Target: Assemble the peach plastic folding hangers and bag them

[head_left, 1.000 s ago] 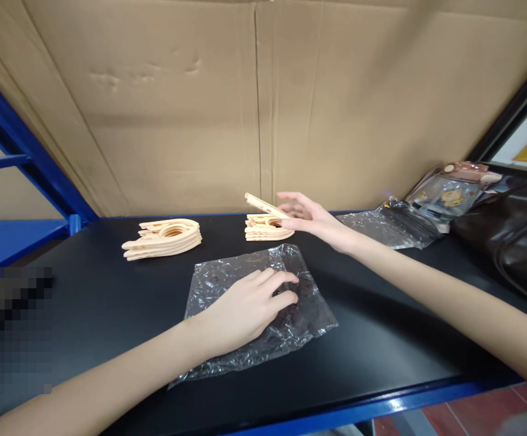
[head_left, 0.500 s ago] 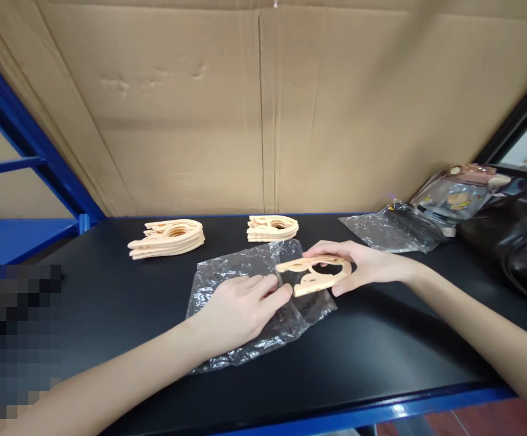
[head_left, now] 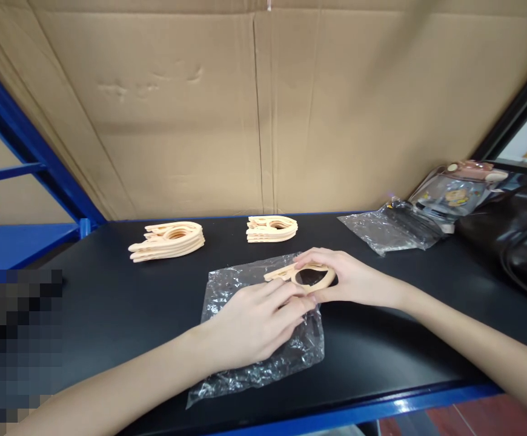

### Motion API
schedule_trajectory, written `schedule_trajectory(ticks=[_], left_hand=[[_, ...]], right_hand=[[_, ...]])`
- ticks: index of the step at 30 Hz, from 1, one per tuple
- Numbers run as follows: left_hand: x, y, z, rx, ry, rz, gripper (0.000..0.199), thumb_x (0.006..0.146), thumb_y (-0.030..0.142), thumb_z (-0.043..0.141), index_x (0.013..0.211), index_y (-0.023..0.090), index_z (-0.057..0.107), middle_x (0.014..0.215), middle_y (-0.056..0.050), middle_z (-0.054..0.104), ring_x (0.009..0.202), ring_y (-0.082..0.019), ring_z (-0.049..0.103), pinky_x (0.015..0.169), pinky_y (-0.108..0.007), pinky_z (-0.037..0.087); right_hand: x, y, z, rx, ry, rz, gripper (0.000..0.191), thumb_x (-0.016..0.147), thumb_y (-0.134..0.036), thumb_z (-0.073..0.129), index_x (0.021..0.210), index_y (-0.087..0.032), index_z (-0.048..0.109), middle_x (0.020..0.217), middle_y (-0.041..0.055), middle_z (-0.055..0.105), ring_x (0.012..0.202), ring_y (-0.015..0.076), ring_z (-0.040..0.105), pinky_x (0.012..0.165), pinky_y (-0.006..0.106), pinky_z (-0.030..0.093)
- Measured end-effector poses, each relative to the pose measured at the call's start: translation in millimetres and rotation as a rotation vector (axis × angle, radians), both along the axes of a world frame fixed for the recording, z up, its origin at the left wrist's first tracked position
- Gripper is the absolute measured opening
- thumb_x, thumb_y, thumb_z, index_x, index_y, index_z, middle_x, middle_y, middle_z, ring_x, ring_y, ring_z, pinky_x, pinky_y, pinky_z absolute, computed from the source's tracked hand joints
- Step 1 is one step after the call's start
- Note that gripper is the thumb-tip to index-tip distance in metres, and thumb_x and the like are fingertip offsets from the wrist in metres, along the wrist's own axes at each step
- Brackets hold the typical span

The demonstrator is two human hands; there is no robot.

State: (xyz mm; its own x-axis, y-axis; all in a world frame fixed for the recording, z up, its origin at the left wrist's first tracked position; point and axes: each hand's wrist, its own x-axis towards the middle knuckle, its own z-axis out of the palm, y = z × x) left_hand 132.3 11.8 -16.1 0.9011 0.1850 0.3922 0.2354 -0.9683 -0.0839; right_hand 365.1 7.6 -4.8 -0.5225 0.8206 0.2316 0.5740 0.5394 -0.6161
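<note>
My right hand (head_left: 352,278) is closed on the rounded end of a beige folded piece that looks like a folding travel hanger (head_left: 324,281), thumb on the near side and fingers on the far side. Its two arms point left, over a clear plastic bag (head_left: 240,378) lying on the black tabletop. My left hand (head_left: 258,321) rests on the bag, its fingers bent against the bag's mouth and covering the hanger's near arm. Whether the hanger's tips are inside the bag is hard to see. Behind stand a left stack of similar hangers (head_left: 168,245) and a middle stack (head_left: 272,230).
A second plastic bag (head_left: 381,227) lies at the back right, beside a clear cup with a brown lid (head_left: 458,191) and a dark leather bag (head_left: 513,224). Cardboard (head_left: 177,121) walls the back. A blue metal frame (head_left: 31,145) rises on the left.
The hanger has moved left and tilted down over the bag, with my right hand on it. My left hand has shifted right, its fingers now over the hanger's near arm. The bag has shifted nearer.
</note>
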Motion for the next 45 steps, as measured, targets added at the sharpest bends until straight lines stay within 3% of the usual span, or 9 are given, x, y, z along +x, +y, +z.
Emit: schedule_trajectory(ticks=[5, 9, 13, 20, 23, 30, 34, 39, 45], left_hand=[[-7.6, 8.0, 5.5, -0.261, 0.038, 0.003, 0.036, 0.092, 0.026, 0.051, 0.127, 0.022, 0.045, 0.13, -0.006, 0.052, 0.121, -0.021, 0.047, 0.101, -0.037, 0.042], [-10.7, 8.3, 6.4, -0.342, 0.108, 0.003, 0.053, 0.089, 0.039, 0.056, 0.138, 0.026, 0.038, 0.142, -0.008, 0.04, 0.131, -0.026, 0.036, 0.106, -0.043, 0.037], [-9.8, 3.8, 7.8, -0.352, 0.159, 0.019, 0.054, 0.091, 0.045, 0.051, 0.139, 0.024, 0.038, 0.141, -0.01, 0.041, 0.127, -0.028, 0.039, 0.104, -0.045, 0.038], [-9.5, 1.7, 6.9, -0.373, 0.14, 0.003, 0.059, 0.088, 0.049, 0.055, 0.139, 0.024, 0.039, 0.136, -0.009, 0.046, 0.122, -0.026, 0.044, 0.103, -0.042, 0.04], [-9.0, 0.2, 4.9, -0.355, 0.123, -0.008, 0.058, 0.085, 0.052, 0.057, 0.135, 0.024, 0.046, 0.135, -0.009, 0.046, 0.121, -0.027, 0.044, 0.102, -0.043, 0.041], [-4.9, -11.5, 4.0, -0.249, 0.152, 0.006, 0.063, 0.083, 0.061, 0.052, 0.136, 0.027, 0.045, 0.143, -0.014, 0.037, 0.129, -0.036, 0.036, 0.104, -0.057, 0.033], [1.1, -15.6, 0.8, -0.208, 0.141, -0.079, 0.054, 0.09, 0.056, 0.045, 0.134, 0.025, 0.047, 0.145, -0.011, 0.037, 0.135, -0.031, 0.03, 0.11, -0.05, 0.028], [4.7, -17.8, -3.0, -0.226, 0.153, -0.126, 0.042, 0.096, 0.042, 0.042, 0.13, 0.021, 0.05, 0.135, -0.009, 0.051, 0.133, -0.025, 0.037, 0.112, -0.044, 0.028], [3.6, -18.5, -0.6, -0.303, 0.241, -0.142, 0.049, 0.096, 0.046, 0.038, 0.135, 0.018, 0.047, 0.145, -0.012, 0.041, 0.135, -0.026, 0.035, 0.113, -0.041, 0.029]], right_hand=[[5.8, 2.5, -0.7, -0.082, 0.043, -0.021, 0.051, 0.073, -0.047, 0.071, 0.115, -0.022, 0.057, 0.115, 0.0046, 0.063, 0.105, 0.0214, 0.059, 0.091, 0.036, 0.046], [9.5, 2.4, 4.1, -0.094, 0.007, -0.043, 0.05, 0.073, -0.048, 0.071, 0.113, -0.022, 0.058, 0.11, 0.0035, 0.065, 0.1, 0.0208, 0.061, 0.086, 0.033, 0.048], [14.4, 5.4, 4.5, -0.088, 0.016, -0.074, 0.051, 0.07, -0.046, 0.073, 0.113, -0.022, 0.059, 0.111, 0.0038, 0.065, 0.1, 0.0218, 0.061, 0.085, 0.034, 0.048], [23.4, 15.8, -1.1, -0.005, 0.022, -0.175, 0.025, 0.082, -0.034, 0.06, 0.103, -0.02, 0.062, 0.103, 0.0047, 0.066, 0.088, 0.0181, 0.063, 0.071, 0.032, 0.052], [25.9, 14.0, 4.2, 0.045, -0.049, -0.137, 0.021, 0.082, -0.034, 0.061, 0.099, -0.021, 0.063, 0.099, 0.0032, 0.065, 0.086, 0.0171, 0.061, 0.073, 0.032, 0.05], [29.0, -1.7, 18.8, -0.04, -0.345, -0.026, 0.043, 0.072, -0.049, 0.071, 0.107, -0.026, 0.06, 0.106, 0.0014, 0.059, 0.09, 0.0197, 0.058, 0.074, 0.032, 0.047], [21.3, -8.2, 16.4, 0.011, -0.378, -0.057, 0.04, 0.078, -0.047, 0.066, 0.111, -0.026, 0.057, 0.104, 0.0016, 0.061, 0.09, 0.0208, 0.059, 0.074, 0.032, 0.046], [10.0, -11.1, 10.3, 0.116, -0.393, -0.088, 0.03, 0.084, -0.039, 0.061, 0.109, -0.022, 0.057, 0.101, 0.0039, 0.062, 0.091, 0.0219, 0.058, 0.078, 0.035, 0.045], [0.2, -5.6, -3.7, 0.25, -0.404, -0.173, 0.031, 0.081, -0.039, 0.066, 0.105, -0.021, 0.056, 0.1, 0.0025, 0.062, 0.092, 0.0214, 0.056, 0.081, 0.036, 0.043]])
